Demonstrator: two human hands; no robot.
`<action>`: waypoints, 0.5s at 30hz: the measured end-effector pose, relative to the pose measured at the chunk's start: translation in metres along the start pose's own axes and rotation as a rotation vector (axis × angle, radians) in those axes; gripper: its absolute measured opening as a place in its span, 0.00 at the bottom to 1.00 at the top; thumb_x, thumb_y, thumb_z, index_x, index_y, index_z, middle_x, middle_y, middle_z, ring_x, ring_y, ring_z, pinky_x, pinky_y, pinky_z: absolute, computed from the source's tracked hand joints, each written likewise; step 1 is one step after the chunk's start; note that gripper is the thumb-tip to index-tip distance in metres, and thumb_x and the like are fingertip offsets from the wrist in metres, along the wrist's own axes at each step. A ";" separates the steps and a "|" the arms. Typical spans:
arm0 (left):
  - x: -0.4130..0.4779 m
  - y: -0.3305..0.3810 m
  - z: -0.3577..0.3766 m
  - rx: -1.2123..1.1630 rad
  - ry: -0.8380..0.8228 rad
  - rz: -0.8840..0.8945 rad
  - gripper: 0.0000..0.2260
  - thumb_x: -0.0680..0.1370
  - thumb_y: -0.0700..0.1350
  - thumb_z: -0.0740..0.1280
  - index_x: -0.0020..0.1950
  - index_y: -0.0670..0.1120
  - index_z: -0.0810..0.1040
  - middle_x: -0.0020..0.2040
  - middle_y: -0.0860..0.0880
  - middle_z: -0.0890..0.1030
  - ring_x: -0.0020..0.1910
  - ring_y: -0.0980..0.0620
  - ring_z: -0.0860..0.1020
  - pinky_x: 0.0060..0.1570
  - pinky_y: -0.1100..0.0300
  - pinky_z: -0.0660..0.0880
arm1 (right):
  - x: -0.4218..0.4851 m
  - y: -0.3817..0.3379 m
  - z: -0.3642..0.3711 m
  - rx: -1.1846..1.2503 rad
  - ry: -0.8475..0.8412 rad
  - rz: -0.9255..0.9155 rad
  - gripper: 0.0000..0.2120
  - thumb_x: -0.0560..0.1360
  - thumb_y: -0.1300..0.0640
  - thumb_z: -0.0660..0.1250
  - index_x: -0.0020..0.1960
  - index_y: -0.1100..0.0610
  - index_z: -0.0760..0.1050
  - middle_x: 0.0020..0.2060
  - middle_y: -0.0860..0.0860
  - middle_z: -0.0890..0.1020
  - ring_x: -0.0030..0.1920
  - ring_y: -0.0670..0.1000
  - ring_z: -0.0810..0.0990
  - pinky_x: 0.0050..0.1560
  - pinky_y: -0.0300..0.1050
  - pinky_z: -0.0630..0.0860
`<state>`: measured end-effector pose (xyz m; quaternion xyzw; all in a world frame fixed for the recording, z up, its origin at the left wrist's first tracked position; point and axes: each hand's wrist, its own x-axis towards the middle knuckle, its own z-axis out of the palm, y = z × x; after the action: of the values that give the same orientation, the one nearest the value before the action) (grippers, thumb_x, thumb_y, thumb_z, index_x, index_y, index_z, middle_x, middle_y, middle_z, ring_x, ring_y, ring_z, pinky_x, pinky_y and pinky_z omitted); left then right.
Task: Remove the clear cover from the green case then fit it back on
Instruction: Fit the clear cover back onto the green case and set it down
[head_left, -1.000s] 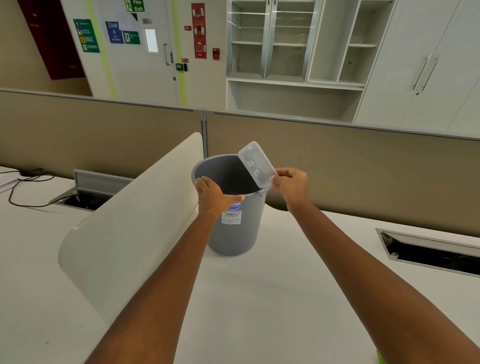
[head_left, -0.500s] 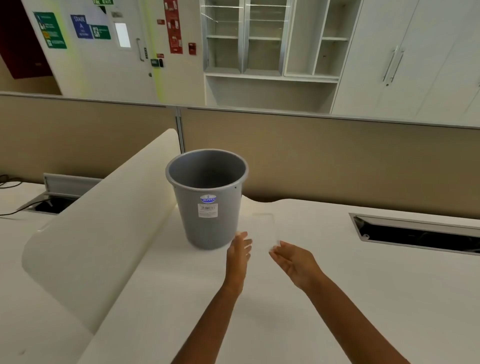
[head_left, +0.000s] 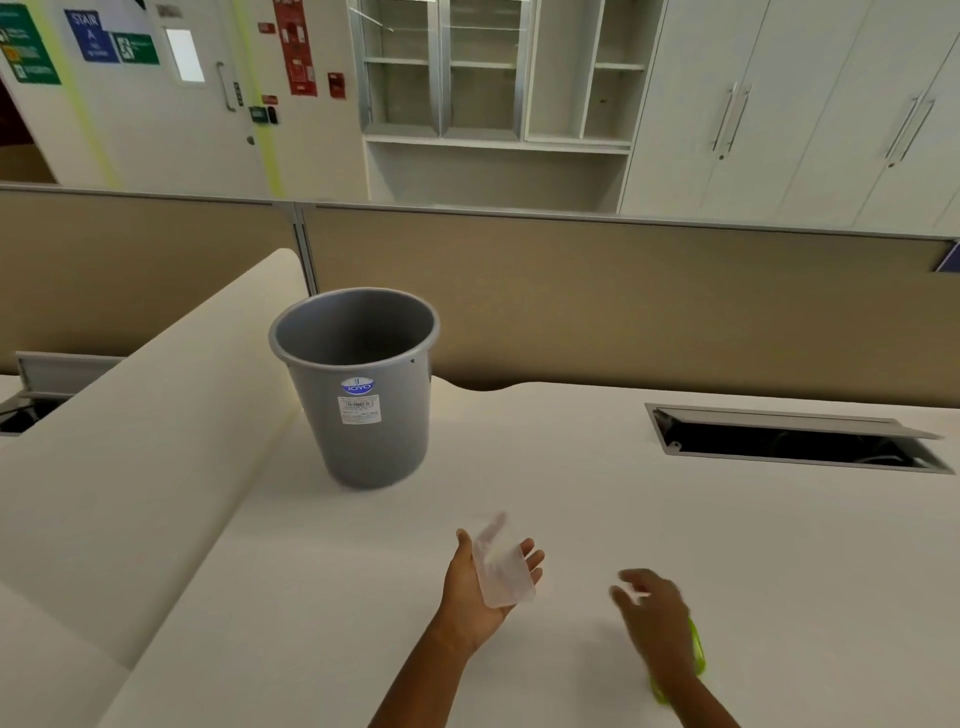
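Desk: a broad white tabletop (head_left: 649, 519) carries everything here; a tan partition wall (head_left: 623, 306) closes its far edge.
Divider: a curved cream panel (head_left: 156, 441) stands on the desk, touching the left side of the bin.
Bin: a round grey plastic waste bin (head_left: 363, 415) with a blue-and-white label stands upright; all places below are given from it.
Cable hatch: a rectangular metal-framed opening (head_left: 795, 441) lies well to the right of the bin, its flap raised.
Left hand: left hand (head_left: 478, 592) is nearer the camera than the bin, palm up, fingers spread wide, with the cover lying across them.
Cover: a clear, frosted rectangular plastic cover (head_left: 501, 569) rests tilted on the left palm, blurred.
Right hand: right hand (head_left: 654, 608) is nearer and further right of the bin, blurred, fingers loosely parted, holding nothing that shows.
Case: a lime-green case (head_left: 696, 649) peeks out behind the right wrist, mostly hidden; whether the hand touches it cannot be told.
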<state>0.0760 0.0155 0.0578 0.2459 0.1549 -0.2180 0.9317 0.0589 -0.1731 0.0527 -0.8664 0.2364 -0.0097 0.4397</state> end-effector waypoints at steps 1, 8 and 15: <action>0.000 -0.003 -0.002 0.002 0.004 -0.001 0.25 0.79 0.59 0.46 0.69 0.47 0.67 0.46 0.38 0.80 0.46 0.40 0.79 0.45 0.50 0.79 | 0.004 0.013 -0.007 -0.131 0.081 0.000 0.14 0.72 0.62 0.68 0.57 0.62 0.77 0.57 0.63 0.76 0.56 0.62 0.74 0.59 0.54 0.70; 0.002 -0.017 -0.006 -0.042 0.053 -0.057 0.25 0.79 0.60 0.49 0.58 0.42 0.73 0.41 0.35 0.85 0.38 0.38 0.84 0.39 0.49 0.82 | 0.019 0.050 -0.025 -0.044 -0.006 0.272 0.17 0.74 0.61 0.64 0.61 0.66 0.73 0.60 0.65 0.77 0.61 0.65 0.73 0.61 0.53 0.69; -0.003 -0.025 -0.006 0.000 0.106 -0.085 0.28 0.79 0.60 0.49 0.54 0.37 0.75 0.38 0.37 0.85 0.36 0.41 0.84 0.38 0.53 0.81 | 0.010 0.042 -0.026 0.136 -0.061 0.235 0.10 0.71 0.64 0.68 0.51 0.67 0.80 0.47 0.61 0.82 0.47 0.60 0.78 0.56 0.52 0.72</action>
<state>0.0606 0.0000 0.0439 0.2506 0.2143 -0.2440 0.9120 0.0457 -0.2181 0.0349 -0.8008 0.3216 0.0520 0.5026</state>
